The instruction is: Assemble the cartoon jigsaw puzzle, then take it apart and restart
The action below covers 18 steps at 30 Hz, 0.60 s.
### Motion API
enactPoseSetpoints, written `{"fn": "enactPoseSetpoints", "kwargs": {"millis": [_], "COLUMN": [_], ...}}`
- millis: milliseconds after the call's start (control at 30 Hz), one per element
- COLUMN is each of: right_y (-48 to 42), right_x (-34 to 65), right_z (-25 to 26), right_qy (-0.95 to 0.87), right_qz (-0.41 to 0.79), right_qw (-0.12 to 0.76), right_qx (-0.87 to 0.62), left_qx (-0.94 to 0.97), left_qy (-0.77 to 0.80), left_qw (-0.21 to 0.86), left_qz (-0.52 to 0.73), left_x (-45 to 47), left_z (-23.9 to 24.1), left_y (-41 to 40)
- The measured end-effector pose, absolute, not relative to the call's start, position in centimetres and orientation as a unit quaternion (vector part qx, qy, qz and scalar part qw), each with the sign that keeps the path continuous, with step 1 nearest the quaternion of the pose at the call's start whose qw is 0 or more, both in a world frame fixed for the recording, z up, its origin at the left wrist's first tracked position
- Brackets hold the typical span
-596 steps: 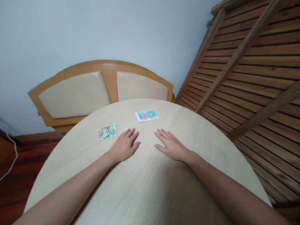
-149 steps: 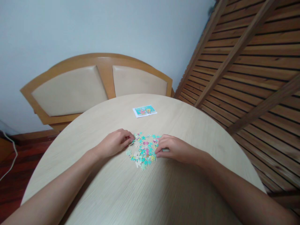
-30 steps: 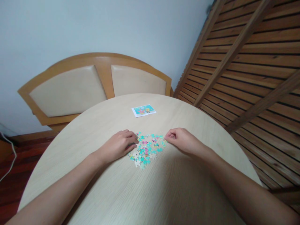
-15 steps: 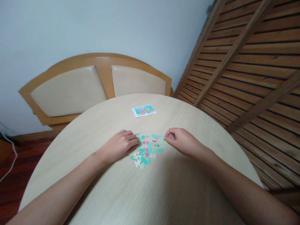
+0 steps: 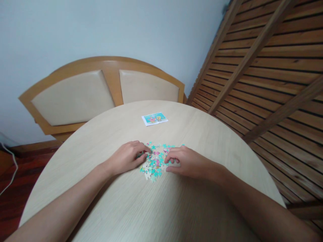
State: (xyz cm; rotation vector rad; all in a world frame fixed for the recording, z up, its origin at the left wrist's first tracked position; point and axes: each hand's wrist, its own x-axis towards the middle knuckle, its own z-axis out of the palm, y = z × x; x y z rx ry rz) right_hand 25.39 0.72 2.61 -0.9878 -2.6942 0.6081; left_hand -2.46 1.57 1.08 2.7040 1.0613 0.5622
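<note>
A loose heap of jigsaw puzzle pieces (image 5: 154, 165), mostly turquoise with some pink, white and yellow, lies on the round wooden table (image 5: 121, 205). At the heap's left edge is my left hand (image 5: 128, 156), thumb and forefinger closed on what looks like a pale puzzle piece seen edge-on. My right hand (image 5: 186, 162) hovers over or touches the right side of the heap. Its thumb and curled fingers are apart, with nothing visible held between them. Some pieces are hidden under both hands.
A small printed picture card (image 5: 154, 119) with cartoon figures on turquoise lies beyond the heap. Behind the table stands a wooden bench back with cream padding (image 5: 148, 85). A slatted wooden screen (image 5: 264, 74) leans at the right, and a white cable (image 5: 15, 164) hangs at the left.
My right hand has moved left and nearer to me over the heap, its pinch now opened. My left thumb has come into view beside the forefinger, with the hand almost in place.
</note>
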Motion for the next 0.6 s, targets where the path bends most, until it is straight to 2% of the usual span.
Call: {"fn": "enactPoseSetpoints", "kwargs": {"millis": [600], "right_y": [1.00], "right_x": [25.41], "right_z": [2.39], "right_qy": [-0.904], "right_qz": [0.262], "right_qw": [0.103], "right_qx": [-0.321], "left_qx": [0.907], "left_qy": [0.377], "left_qw": [0.055], "left_qz": [0.178], "left_x": [-3.20], "left_z": [0.19], "left_y": [2.52]}}
